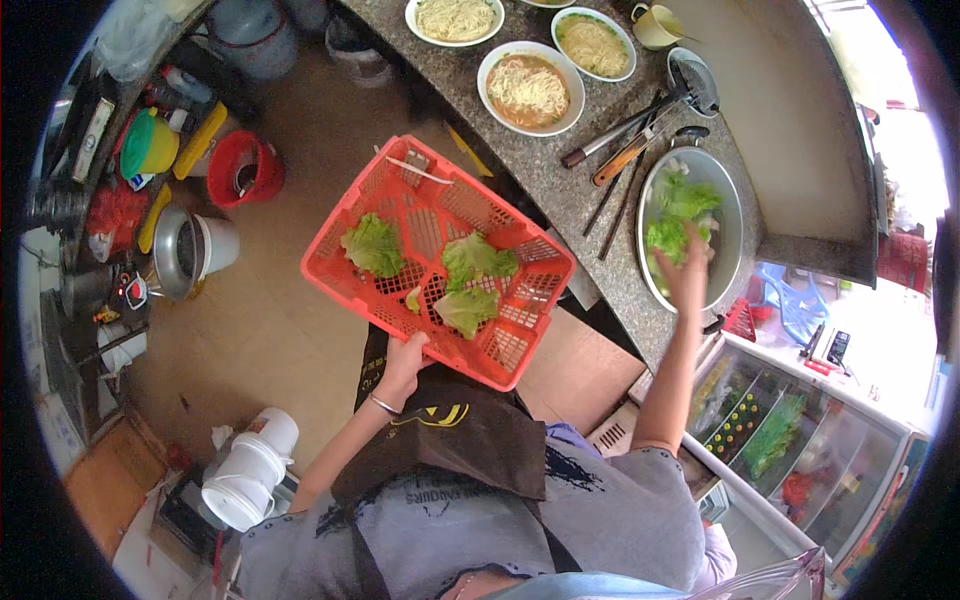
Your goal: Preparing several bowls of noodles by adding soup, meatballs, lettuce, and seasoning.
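My left hand (405, 365) grips the near rim of a red plastic basket (424, 229), held in front of my apron. Several loose lettuce leaves (373, 246) lie on the basket's slotted bottom, and a pale strip hangs across its far corner. Over on the counter, my right hand (684, 270) reaches into a large oval-looking metal pot (726, 259). Its fingers are spread at green lettuce (682, 199) inside the pot. Blur on the hand and leaves hides whether any leaf is held.
Bowls of noodles (529, 88) stand along the granite counter (525, 161). A strainer (694, 86), wooden-handled tool (622, 156) and chopsticks (622, 206) lie left of the pot. A glass-topped display cooler (795, 427) is at right. White buckets (244, 472) and a red bucket (244, 169) stand left.
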A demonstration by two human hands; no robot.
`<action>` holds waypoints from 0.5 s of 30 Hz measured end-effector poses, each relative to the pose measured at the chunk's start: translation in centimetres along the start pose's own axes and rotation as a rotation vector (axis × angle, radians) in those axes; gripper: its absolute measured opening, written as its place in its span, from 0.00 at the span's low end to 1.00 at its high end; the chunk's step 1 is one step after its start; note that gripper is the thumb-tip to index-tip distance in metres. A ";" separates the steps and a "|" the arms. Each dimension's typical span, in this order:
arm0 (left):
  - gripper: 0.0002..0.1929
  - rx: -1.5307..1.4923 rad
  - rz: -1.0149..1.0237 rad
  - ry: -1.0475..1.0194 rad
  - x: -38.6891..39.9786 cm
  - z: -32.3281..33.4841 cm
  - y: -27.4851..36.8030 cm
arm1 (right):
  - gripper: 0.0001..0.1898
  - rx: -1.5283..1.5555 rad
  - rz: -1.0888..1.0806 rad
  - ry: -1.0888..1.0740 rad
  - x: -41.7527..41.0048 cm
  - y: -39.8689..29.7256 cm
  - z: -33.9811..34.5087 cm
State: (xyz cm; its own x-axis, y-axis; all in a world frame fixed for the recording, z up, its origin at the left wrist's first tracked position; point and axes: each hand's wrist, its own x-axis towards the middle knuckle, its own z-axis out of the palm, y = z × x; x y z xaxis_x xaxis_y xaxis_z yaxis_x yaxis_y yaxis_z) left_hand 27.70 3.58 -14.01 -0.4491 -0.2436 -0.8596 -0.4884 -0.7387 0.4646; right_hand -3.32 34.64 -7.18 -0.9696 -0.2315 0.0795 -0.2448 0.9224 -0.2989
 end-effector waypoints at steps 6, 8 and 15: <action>0.09 0.000 0.007 0.010 -1.7 0.4 0.9 | 0.53 0.250 -0.571 -0.833 -8.2 -17.7 13.3; 0.12 -0.043 0.032 -0.009 -2.2 0.4 0.6 | 0.57 -0.011 -0.569 -0.929 -9.3 -18.9 15.0; 0.12 0.041 0.297 -0.009 -1.3 -1.7 -2.3 | 0.54 -0.067 -0.486 -0.774 -10.5 -19.2 19.4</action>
State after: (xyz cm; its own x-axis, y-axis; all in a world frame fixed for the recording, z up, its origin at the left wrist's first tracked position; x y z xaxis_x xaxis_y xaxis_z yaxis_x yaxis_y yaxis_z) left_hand 30.68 4.57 -14.31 -0.5835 -0.4395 -0.6829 -0.3641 -0.6101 0.7037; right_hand 11.53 13.35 -20.70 -0.4978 -0.7194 -0.4845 -0.6494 0.6794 -0.3416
